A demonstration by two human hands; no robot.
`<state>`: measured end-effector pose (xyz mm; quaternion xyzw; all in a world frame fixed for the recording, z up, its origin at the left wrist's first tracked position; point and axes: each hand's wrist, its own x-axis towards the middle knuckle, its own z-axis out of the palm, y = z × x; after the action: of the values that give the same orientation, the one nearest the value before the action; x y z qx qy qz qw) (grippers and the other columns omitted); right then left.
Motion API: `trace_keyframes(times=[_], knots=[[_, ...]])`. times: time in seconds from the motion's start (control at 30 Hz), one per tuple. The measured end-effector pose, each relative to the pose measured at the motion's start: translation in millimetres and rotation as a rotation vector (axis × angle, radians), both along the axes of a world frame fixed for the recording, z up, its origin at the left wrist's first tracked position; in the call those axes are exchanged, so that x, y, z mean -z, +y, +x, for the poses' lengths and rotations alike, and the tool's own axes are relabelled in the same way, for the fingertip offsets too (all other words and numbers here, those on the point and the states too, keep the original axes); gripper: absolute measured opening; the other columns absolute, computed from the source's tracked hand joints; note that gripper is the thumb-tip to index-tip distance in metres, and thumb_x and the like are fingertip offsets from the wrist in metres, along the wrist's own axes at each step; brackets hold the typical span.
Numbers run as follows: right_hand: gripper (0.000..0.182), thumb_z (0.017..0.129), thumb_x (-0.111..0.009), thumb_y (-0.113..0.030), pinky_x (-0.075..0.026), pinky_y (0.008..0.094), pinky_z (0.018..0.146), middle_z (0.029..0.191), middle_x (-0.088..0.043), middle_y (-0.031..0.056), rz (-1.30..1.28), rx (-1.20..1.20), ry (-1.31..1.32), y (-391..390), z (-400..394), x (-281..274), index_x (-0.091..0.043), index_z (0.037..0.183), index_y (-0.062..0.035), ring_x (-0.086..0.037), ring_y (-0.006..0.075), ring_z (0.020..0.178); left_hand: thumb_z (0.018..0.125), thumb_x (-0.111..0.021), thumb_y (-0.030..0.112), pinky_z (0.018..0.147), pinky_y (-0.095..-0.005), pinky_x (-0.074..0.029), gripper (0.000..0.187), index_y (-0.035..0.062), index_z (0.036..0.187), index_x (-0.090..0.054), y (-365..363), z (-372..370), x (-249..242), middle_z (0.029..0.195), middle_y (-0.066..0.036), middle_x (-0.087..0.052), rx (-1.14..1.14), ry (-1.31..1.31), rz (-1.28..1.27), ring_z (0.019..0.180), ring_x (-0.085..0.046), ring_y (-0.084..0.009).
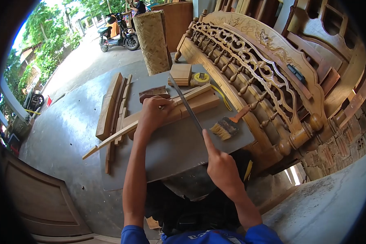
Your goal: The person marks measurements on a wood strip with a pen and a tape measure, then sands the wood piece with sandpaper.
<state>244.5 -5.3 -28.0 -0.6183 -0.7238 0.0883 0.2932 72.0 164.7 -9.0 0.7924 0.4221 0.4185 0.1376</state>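
Note:
My right hand (223,168) is closed round the near end of a long dark metal file (187,106), its index finger stretched along it. The file slants across a thin pale wooden strip (128,128) and a thicker wooden block (199,103). My left hand (153,112) grips the strip over the block with its fingers curled. The strip's far left end sticks out past the table edge. Just beyond my left hand lies a dark brown wooden piece (153,92). A wide paintbrush (227,127) with pale bristles rests right of the block.
On the grey table (171,152) are a yellow tape measure (200,78), a square wood block (180,74) and several wood lengths (112,107) at left. A carved wooden panel (248,53) stands close on the right. A woven roll (152,42) and a motorbike (120,36) are farther back.

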Motion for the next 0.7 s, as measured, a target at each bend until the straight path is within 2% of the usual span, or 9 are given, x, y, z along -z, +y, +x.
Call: trace_keyframes(times=[0.07,0.17,0.23,0.33,0.47,0.57,0.7], knots=[[0.072,0.073,-0.049,0.005,-0.052,0.0396,0.054,0.064,-0.056,0.0152,-0.009,0.023,-0.018,-12,7,6,-0.024,0.139,-0.0073,-0.060,0.0318,0.056,0.071,-0.069,0.011,0.069,-0.0303,-0.048,0.014,-0.0006,0.080,-0.068,0,-3,-2,0.077,-0.015,-0.066,0.013,0.033,-0.021,0.069,-0.064,-0.0233],[0.063,0.076,-0.047,0.007,-0.047,0.0427,0.055,0.070,-0.058,0.0213,-0.045,0.027,0.066,-21,9,4,-0.029,0.136,-0.0046,-0.059,0.0355,0.062,0.072,-0.070,0.012,0.067,-0.0289,-0.047,0.014,-0.0002,0.080,-0.069,1,-5,-3,0.076,-0.011,-0.066,0.015,0.067,-0.074,0.068,-0.062,-0.0183],[0.063,0.076,-0.048,0.006,-0.047,0.0411,0.053,0.066,-0.057,0.0189,-0.050,0.017,0.046,-25,10,7,-0.030,0.136,-0.0058,-0.059,0.0330,0.058,0.073,-0.070,0.013,0.068,-0.0285,-0.046,0.015,0.0000,0.081,-0.069,2,-6,-5,0.075,-0.010,-0.066,0.007,0.084,-0.101,0.069,-0.061,-0.0169],[0.065,0.076,-0.048,0.006,-0.048,0.0387,0.049,0.061,-0.054,0.0151,-0.050,0.008,0.007,-28,10,6,-0.031,0.136,-0.0076,-0.058,0.0293,0.052,0.073,-0.068,0.013,0.073,-0.0302,-0.047,0.017,0.0000,0.083,-0.069,4,-6,-8,0.081,-0.013,-0.067,-0.001,0.075,-0.192,0.074,-0.064,-0.0203],[0.068,0.074,-0.049,0.007,-0.048,0.0373,0.046,0.057,-0.051,0.0122,-0.014,-0.003,-0.047,-31,10,7,-0.030,0.137,-0.0093,-0.057,0.0264,0.048,0.074,-0.067,0.015,0.075,-0.0299,-0.047,0.018,0.0009,0.085,-0.069,9,-7,-8,0.084,-0.012,-0.067,0.003,0.112,-0.258,0.076,-0.063,-0.0184],[0.075,0.071,-0.051,0.003,-0.051,0.0340,0.047,0.063,-0.056,0.0113,-0.032,-0.006,-0.146,-31,9,7,-0.025,0.140,-0.0114,-0.059,0.0240,0.049,0.074,-0.067,0.015,0.074,-0.0299,-0.047,0.018,0.0011,0.085,-0.069,7,-7,-10,0.083,-0.011,-0.067,0.001,0.109,-0.257,0.075,-0.063,-0.0182],[0.074,0.071,-0.051,0.004,-0.051,0.0354,0.047,0.060,-0.054,0.0115,0.026,0.014,-0.095,-20,13,16,-0.026,0.139,-0.0133,-0.059,0.0256,0.048,0.074,-0.067,0.015,0.071,-0.0300,-0.046,0.018,0.0010,0.084,-0.069,9,-9,-8,0.081,-0.011,-0.067,-0.001,0.112,-0.274,0.071,-0.061,-0.0173]])
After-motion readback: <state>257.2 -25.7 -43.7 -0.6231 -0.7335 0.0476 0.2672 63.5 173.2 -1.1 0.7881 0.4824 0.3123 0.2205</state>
